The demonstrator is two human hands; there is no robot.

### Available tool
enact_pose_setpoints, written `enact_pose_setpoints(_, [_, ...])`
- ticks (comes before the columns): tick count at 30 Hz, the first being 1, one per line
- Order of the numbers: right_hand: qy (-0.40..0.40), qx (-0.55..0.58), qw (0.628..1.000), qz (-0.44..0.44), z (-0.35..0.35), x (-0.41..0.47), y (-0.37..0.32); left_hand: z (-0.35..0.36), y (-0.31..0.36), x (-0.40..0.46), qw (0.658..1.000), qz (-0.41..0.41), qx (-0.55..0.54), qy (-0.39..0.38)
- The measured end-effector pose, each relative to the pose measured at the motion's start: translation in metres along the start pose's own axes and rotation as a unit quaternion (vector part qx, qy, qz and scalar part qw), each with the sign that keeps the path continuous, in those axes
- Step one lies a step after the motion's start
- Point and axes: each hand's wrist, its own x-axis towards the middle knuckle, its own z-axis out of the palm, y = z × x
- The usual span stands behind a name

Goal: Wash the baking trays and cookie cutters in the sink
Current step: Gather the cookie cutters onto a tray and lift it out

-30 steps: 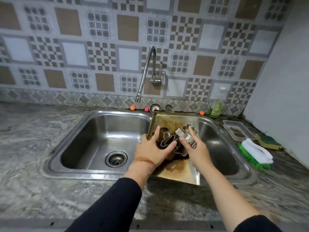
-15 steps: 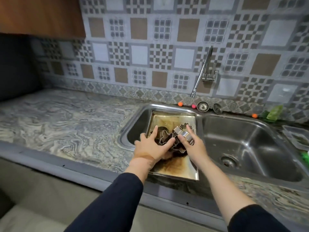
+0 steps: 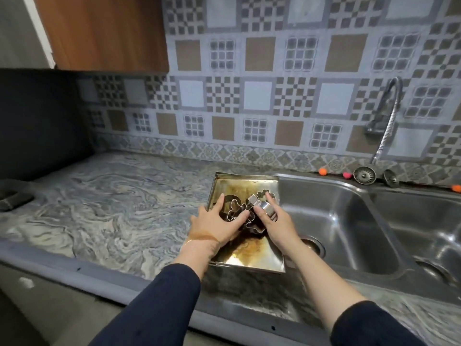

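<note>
- Nearest me runs the grey front edge of the counter (image 3: 174,313), and past it the swirled marble countertop (image 3: 112,208) spreads out to my left.
- To my right the steel double sink (image 3: 349,221) is set into that counter, its near drain partly hidden behind my right forearm.
- The stained baking tray (image 3: 249,255) sits at the sink's left rim, its left part over the marble and its right edge over the basin; brown burnt marks cover its floor.
- The cookie cutters (image 3: 237,211) lie bunched in the middle of the tray, directly under both my hands.
- My left hand (image 3: 214,226) lies over the pile with fingers spread and only gently bent, thumb tip against a cutter, curled round nothing.
- My right hand (image 3: 274,221) pinches a shiny metal cutter (image 3: 267,208) between thumb and fingers, forefinger stretched toward the flower-shaped one.
- Farther back, two strainer plugs (image 3: 364,175) and small orange and pink balls (image 3: 323,171) stand on the ledge.
- The flexible tap (image 3: 386,123) rises against the patterned tile wall (image 3: 249,96), with a wooden cabinet (image 3: 104,33) up left.
</note>
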Motion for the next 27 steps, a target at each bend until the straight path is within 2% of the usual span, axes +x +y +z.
enact_pose_setpoints(5, [0.011,-0.025,0.999,0.027,0.041,0.045,-0.007,-0.021,-0.022,0.060,1.000,-0.003,0.011,-0.015])
enact_pose_setpoints(10, [0.021,-0.047,0.998,0.042,0.055,0.114,-0.002,-0.024,-0.016,0.132,0.999,0.007,0.010,-0.040])
enact_pose_setpoints(20, [0.019,-0.046,0.996,0.074,0.067,0.291,0.048,0.014,0.010,0.310,0.998,-0.018,-0.004,-0.067])
enact_pose_setpoints(27, [0.018,-0.094,0.987,0.128,0.068,0.367,0.082,0.032,0.021,0.375,0.994,-0.005,0.006,-0.110])
